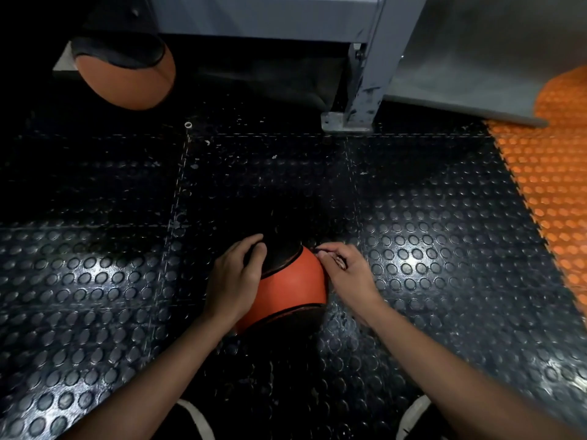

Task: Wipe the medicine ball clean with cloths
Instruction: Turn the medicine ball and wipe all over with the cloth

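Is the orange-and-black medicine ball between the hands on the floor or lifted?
On the floor: orange-and-black medicine ball rests on the studded black mat.

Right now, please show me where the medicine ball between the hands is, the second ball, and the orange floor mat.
medicine ball [290,281]: head view, on its orange panel.
second ball [127,81]: head view, on its orange lower half.
orange floor mat [546,185]: head view, on its studded surface.
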